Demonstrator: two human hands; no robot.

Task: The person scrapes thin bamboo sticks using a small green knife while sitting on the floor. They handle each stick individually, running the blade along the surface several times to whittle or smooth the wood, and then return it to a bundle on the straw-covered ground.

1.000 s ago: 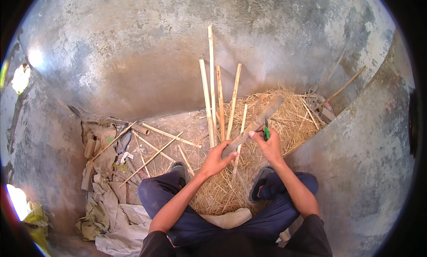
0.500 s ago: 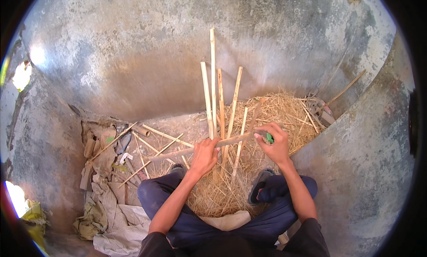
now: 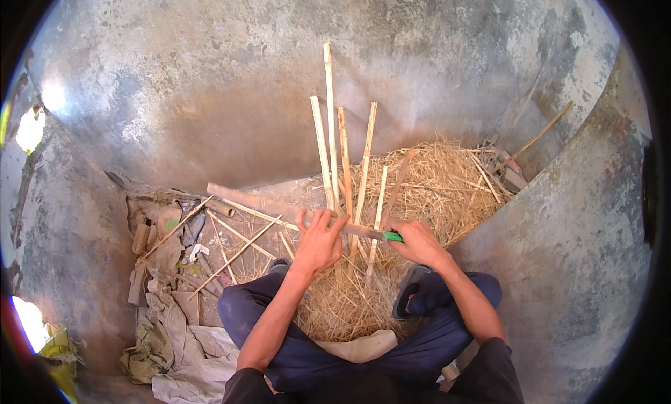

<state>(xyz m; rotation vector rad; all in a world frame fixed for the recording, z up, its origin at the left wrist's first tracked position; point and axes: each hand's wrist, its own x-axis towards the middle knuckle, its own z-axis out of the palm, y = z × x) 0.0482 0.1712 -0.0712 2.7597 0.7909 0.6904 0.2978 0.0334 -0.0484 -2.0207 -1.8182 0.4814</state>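
Observation:
A long brown bamboo strip (image 3: 255, 198) slants across in front of me, its left end higher than its right. My left hand (image 3: 320, 244) grips it from above near its middle, with the fingers bent over it. In my right hand (image 3: 418, 243) is a small green-handled tool (image 3: 393, 236), held at the strip's right end; I cannot make out its working part. Just beyond the hands, several pale bamboo sticks (image 3: 367, 152) stand leaning toward the wall, with a shorter one (image 3: 378, 212) closer to my right hand.
Straw shavings (image 3: 342, 313) lie between my crossed legs and pile up (image 3: 447, 173) at the right. Thin sticks (image 3: 237, 257) and scraps are scattered at the left, by crumpled sacking (image 3: 192, 351). Bare grey walls (image 3: 231, 89) rise close around.
The strip's left end has swung up and away while its right end has dropped. My right hand has moved left and nearer, and the green handle now points leftward along the strip.

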